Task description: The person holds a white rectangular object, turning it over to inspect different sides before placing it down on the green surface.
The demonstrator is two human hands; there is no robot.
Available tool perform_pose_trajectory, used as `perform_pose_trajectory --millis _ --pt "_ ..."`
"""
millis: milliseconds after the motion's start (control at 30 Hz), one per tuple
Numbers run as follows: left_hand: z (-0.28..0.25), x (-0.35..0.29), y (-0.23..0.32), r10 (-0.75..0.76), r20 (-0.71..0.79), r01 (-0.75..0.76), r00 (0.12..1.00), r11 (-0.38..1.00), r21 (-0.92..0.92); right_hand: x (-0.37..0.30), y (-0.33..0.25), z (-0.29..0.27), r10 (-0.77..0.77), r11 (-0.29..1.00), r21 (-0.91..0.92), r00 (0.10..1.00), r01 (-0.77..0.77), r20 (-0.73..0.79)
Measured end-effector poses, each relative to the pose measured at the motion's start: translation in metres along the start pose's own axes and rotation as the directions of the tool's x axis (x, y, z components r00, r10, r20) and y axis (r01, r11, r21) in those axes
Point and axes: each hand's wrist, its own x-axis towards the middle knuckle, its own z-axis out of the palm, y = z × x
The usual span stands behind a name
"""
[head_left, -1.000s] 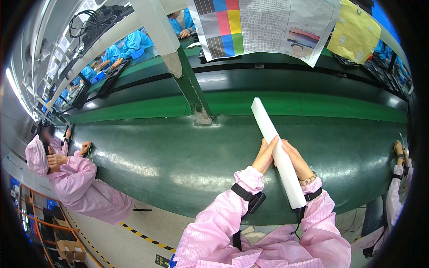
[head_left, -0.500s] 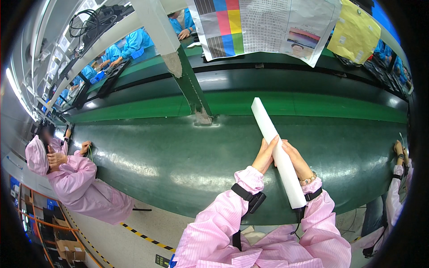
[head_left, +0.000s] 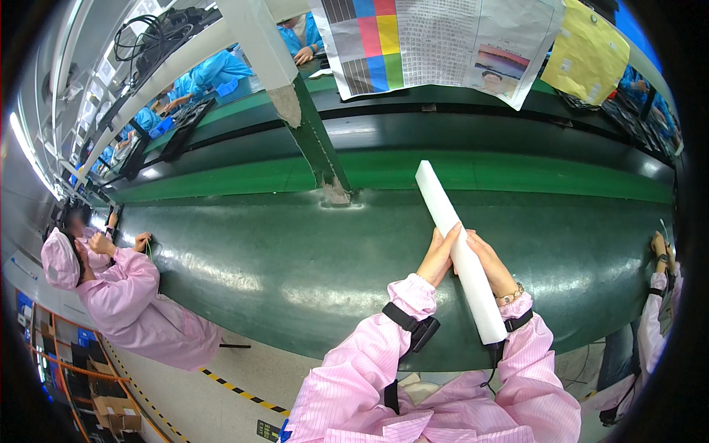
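Observation:
A long white foam bar (head_left: 473, 280) with square edges is held tilted between my two hands, over the dark green tabletop (head_left: 310, 251). My left hand (head_left: 439, 256) presses its left side, with the thumb lying along the edge. From the other side my right hand (head_left: 491, 264) grips the bar, its fingers partly hidden beneath. The bar's far end points up toward the bright green strip, and its near end reaches my right wrist. Both of my sleeves are pink, with black straps round the forearms.
A green and white post (head_left: 306, 133) rises from the table's far side. Printed sheets (head_left: 443, 44) and a yellow paper (head_left: 587, 55) hang above. A pink-clad co-worker (head_left: 129, 295) stands at the left, another person's hand (head_left: 658, 244) shows at the right edge. Blue-clad workers sit beyond.
My hands and the white foam bar stay where they were. The co-worker at the left has turned their head and shifted a raised hand slightly.

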Motion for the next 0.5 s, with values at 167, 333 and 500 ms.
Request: perform_pose_trajectory --millis 167,333,500 --pt "-0.0006 -0.0003 -0.0006 -0.010 -0.015 0.010 1.000 1.000 0.007 -0.0003 -0.0007 0.0010 0.003 1.000 -0.003 1.000 -0.003 -0.016" --pt "0.0016 -0.0021 0.0019 -0.016 -0.014 0.017 1.000 1.000 0.008 -0.0012 -0.0026 0.0023 0.010 1.000 0.003 1.000 -0.010 -0.015" --pt "-0.0017 0.0009 -0.0014 -0.008 -0.003 0.008 1.000 1.000 0.003 -0.0009 -0.0023 0.0022 0.000 1.000 -0.018 1.000 0.000 -0.007"
